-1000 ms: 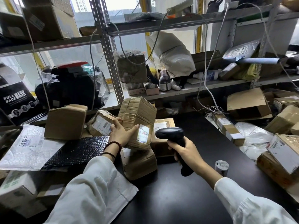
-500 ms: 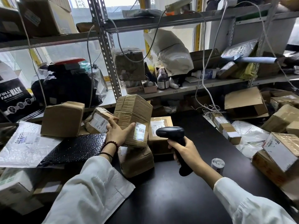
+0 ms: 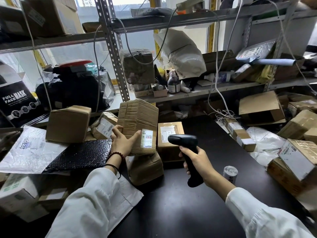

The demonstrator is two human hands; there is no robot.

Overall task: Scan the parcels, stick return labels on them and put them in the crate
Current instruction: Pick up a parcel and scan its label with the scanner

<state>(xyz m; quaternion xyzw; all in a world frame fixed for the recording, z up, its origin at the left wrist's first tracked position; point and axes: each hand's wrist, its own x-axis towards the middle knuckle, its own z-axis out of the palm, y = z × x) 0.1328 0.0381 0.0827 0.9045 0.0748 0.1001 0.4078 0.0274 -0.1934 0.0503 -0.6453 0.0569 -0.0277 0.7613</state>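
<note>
Now the left hand grips a taped cardboard parcel (label facing us); at 3 o'clock, the right hand squeezes a black barcode scanner.

At frame centre, the left hand grips a tall, tape-wrapped brown cardboard parcel, its white barcode label facing the black handheld scanner clasped in the right hand above the black table.

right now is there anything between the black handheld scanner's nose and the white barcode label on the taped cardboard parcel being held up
No. In the head view the gap from the black handheld scanner to the white barcode label is open air; a smaller labelled cardboard box sits behind it.
</note>
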